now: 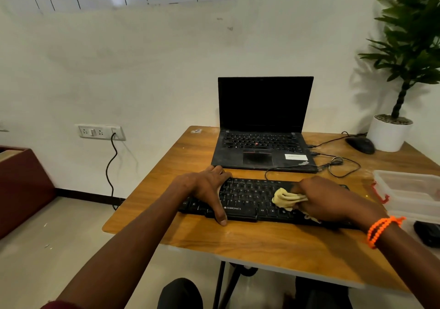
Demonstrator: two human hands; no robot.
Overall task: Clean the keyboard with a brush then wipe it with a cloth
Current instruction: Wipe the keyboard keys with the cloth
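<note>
A black keyboard [247,201] lies across the wooden table [262,242], in front of a laptop. My left hand [209,187] grips its left end, fingers over the far edge and thumb on the near edge. My right hand [333,201] holds a bunched yellow cloth [285,199] against the keys on the right half of the keyboard. An orange bead bracelet sits on my right wrist. No brush is in view.
An open black laptop [262,142] stands behind the keyboard, with cables [338,163] trailing to the right. A black mouse [360,144] and a potted plant [390,135] are at the far right. A clear plastic box [409,192] sits at the right edge.
</note>
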